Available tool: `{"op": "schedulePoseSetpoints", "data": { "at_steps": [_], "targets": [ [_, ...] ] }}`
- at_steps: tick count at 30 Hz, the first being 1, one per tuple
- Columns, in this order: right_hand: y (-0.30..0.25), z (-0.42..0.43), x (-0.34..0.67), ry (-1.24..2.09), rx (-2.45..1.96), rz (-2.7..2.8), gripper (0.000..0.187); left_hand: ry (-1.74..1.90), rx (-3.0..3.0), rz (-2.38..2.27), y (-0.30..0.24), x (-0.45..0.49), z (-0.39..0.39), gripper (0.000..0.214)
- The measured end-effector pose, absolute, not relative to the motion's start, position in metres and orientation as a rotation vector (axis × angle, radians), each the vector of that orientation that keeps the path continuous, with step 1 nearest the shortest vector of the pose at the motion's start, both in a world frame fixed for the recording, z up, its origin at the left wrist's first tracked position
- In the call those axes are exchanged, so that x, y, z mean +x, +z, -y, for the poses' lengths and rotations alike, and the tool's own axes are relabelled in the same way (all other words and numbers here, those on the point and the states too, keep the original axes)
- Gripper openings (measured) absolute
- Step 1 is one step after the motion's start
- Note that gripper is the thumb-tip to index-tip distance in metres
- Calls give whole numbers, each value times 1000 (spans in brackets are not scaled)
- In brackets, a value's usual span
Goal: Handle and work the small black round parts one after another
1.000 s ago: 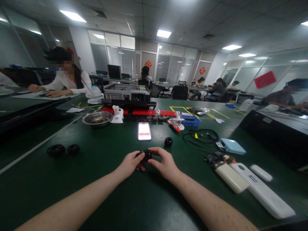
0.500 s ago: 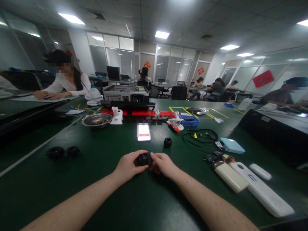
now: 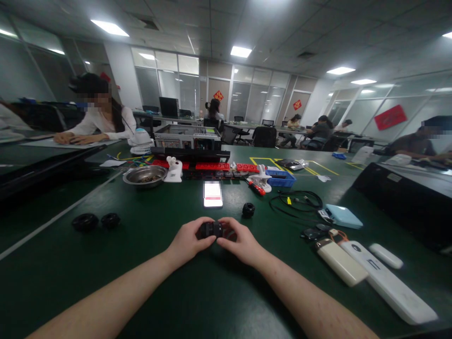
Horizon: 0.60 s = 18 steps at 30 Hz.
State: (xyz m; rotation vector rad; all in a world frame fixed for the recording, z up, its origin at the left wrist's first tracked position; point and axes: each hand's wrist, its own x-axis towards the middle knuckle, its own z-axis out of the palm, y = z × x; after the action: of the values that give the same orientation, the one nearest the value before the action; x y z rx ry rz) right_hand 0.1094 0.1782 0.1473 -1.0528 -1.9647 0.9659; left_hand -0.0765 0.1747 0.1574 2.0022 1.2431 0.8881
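Between curled fingers [image 3: 228,222], black lens [image 3: 211,230].

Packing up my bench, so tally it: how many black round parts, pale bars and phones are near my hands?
Black round parts: 4, one between left hand and right hand
Pale bars: 3
Phone: 1
Total: 8

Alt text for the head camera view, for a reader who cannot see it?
The person's left hand and right hand together grip a small black cylindrical part over a dark green table. Beyond it lie a lit phone and a similar black part; two black rings sit to the left, white devices to the right.
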Motion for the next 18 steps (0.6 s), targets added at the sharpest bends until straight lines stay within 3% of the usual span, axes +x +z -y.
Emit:
{"op": "schedulePoseSetpoints", "data": {
  "at_steps": [2,6,11,15,18],
  "targets": [
    [144,-180,109,1039,-1061,1923,30,917,2099,-1273,157,-78,-174,37],
    [135,-185,108,1194,-1142,1873,42,958,2190,-1292,150,-78,-176,40],
    [134,-184,105,1223,-1157,1876,33,929,2141,-1266,148,-77,-176,41],
    [142,-180,106,987,-1167,2044,21,934,1930,-1251,149,-77,-178,40],
    [147,-178,108,689,-1169,2193,27,900,1694,-1125,144,-76,-183,38]
  ]
}}
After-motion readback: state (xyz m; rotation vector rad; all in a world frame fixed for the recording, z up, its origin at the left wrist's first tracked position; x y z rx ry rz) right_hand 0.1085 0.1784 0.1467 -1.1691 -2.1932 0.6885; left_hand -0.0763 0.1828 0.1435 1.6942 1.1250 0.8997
